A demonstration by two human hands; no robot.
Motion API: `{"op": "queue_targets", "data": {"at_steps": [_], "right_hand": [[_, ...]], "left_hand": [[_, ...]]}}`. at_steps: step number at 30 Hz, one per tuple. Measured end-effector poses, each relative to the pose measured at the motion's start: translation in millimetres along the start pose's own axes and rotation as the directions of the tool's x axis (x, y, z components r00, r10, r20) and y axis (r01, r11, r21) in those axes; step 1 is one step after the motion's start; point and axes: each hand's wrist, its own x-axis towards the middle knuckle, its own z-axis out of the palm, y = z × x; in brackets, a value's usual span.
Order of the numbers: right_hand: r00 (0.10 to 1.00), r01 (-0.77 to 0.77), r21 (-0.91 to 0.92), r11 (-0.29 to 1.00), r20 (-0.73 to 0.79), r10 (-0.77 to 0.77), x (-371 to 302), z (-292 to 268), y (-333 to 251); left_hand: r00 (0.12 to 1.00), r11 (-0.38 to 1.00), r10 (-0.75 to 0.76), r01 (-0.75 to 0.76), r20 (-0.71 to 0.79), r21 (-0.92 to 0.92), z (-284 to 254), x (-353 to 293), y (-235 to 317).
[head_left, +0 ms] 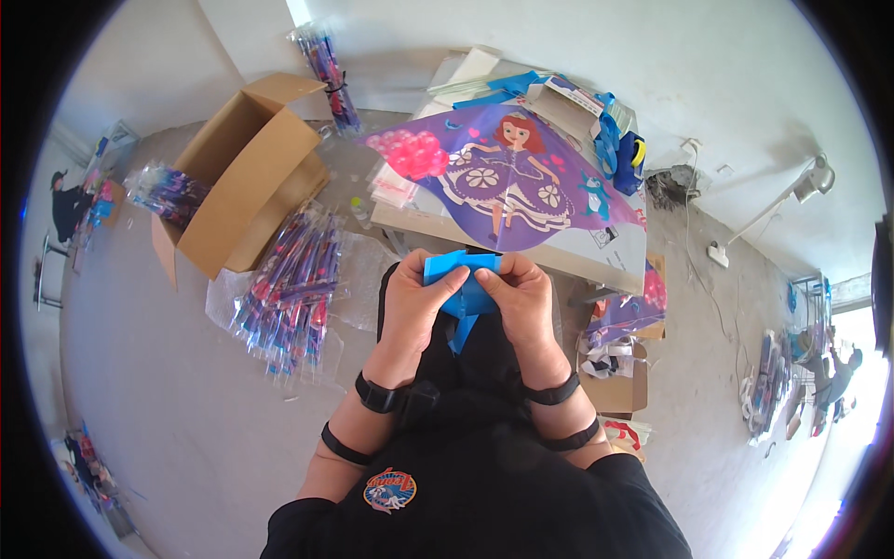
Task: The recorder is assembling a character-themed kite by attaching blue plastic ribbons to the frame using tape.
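A folded piece of bright blue ribbon-like fabric (468, 300) is held up in front of my lap, with a loose end hanging down. My left hand (416, 296) pinches its left side, thumb on the near face. On the other side, my right hand (520, 296) grips the fabric with its thumb also pressed on the front. Just beyond my hands, a purple kite (507, 177) printed with a red-haired princess, pink balloons and a blue rabbit lies spread over the table (596, 265). Its lower tip reaches close to my fingers.
On the table's far side are an open white box (565, 104), blue ribbon (607, 140) and a tape dispenser (631, 163). Left on the floor are a cardboard box (237, 177) and a pile of plastic-wrapped kites (293, 284). A standing lamp (778, 200) is at the right.
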Motion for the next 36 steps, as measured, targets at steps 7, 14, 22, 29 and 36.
{"op": "queue_targets", "data": {"at_steps": [7, 14, 22, 29, 36], "right_hand": [[1.0, -0.001, 0.009, 1.0, -0.003, 0.001, -1, 1, -3], [0.988, 0.033, 0.065, 0.997, -0.155, -0.023, 4, -10, 9], [0.995, 0.088, -0.996, 0.035, 0.089, 0.044, 10, -61, 40], [0.965, -0.016, 0.072, 0.997, 0.261, -0.003, -2, -3, -18], [0.994, -0.067, 0.043, 0.997, 0.09, 0.063, -5, 6, -9]], "left_hand": [[0.998, 0.995, 0.058, -0.055, -0.033, 0.08, -5, 4, -4], [0.986, 0.99, 0.137, -0.139, -0.096, -0.016, -14, 11, 1], [0.996, 0.993, 0.089, -0.088, 0.002, -0.074, -20, 8, 15], [0.999, 0.996, -0.026, 0.028, 0.032, -0.082, -5, 3, 9], [0.988, 0.986, -0.126, 0.134, 0.084, -0.094, -9, 1, -4]]}}
